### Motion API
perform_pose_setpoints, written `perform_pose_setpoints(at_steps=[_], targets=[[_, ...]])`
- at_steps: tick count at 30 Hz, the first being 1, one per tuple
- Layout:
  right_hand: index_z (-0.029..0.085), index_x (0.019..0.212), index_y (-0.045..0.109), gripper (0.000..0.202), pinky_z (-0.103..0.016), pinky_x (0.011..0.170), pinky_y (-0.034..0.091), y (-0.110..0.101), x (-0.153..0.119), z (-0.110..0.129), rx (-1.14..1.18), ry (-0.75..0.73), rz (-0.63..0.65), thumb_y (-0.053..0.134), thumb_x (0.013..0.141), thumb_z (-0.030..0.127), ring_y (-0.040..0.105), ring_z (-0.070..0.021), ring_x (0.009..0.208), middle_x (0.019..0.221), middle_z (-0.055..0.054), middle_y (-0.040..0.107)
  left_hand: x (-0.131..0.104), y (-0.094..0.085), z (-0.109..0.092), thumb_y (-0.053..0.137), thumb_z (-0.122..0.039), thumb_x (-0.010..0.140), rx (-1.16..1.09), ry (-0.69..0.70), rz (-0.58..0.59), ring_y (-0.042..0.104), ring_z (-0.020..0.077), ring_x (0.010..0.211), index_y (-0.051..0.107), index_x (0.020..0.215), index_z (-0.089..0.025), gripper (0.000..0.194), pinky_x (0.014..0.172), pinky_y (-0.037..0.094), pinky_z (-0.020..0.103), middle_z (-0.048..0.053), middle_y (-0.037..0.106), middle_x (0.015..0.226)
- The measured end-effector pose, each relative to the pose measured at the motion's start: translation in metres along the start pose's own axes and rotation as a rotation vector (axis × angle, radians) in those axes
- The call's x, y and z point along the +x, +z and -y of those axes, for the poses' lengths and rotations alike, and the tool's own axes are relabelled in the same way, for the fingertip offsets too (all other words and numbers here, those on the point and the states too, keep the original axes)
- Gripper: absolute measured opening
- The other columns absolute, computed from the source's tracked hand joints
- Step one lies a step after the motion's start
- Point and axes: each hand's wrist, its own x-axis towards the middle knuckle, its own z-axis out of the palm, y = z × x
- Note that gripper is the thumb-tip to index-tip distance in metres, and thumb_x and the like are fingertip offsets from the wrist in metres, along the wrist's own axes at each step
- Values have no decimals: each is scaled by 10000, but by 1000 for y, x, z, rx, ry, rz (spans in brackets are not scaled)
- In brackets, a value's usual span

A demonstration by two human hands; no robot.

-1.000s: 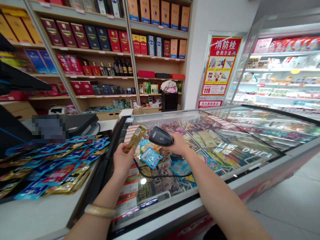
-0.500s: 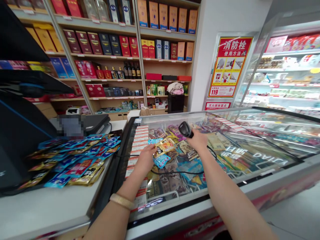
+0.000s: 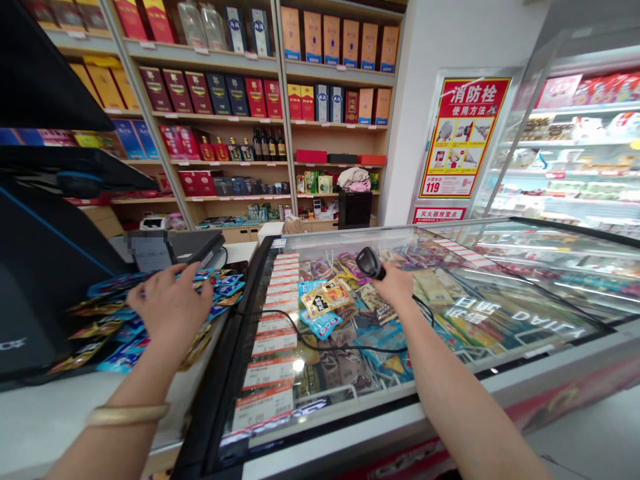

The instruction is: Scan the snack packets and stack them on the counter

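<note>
Snack packets [image 3: 125,333] are heaped on the counter [image 3: 65,413]. Above them the left hand [image 3: 173,303] is held spread, apparently empty; picking out one packet seems in hand, and a light pinch is called for. Over the glass-topped freezer [image 3: 350,435], a gold packet [image 3: 327,298] is laid beside the scanner [image 3: 369,262], gripped by the right hand [image 3: 395,283].

A rounded, pale-gold bangle [image 3: 127,415] circles the left forearm [image 3: 145,380]; the left hand [image 3: 171,305], right hand [image 3: 396,283] and right forearm [image 3: 453,380] are bare.
</note>
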Motion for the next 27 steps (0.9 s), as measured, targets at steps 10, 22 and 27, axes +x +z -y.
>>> perform_pose_setpoints(at_steps=[10,22,27], targets=[[252,1157,698,395,-364,865,458,-2,-3,5,13,-33,4,638,840,480,710,-293,1005,1006,-107,768,38,-25,39,543,-388,816,392,-165,324,565,327,1094,586,675,-162,269,1006,307,556,100,695,960],[272,1145,701,349,-344,842,462,-6,-7,10,46,-69,-29,642,837,424,713,-286,989,984,-74,775,32,-38,2,510,-360,844,-103,-300,-16,623,267,960,683,800,-160,268,935,463,431,57,686,825],[260,1112,701,366,-332,828,463,-10,-8,13,42,-69,-19,687,811,468,713,-280,961,967,-77,775,13,-12,-54,571,-198,811,-964,-875,39,600,168,564,605,765,-157,70,655,560,335,-41,506,536]])
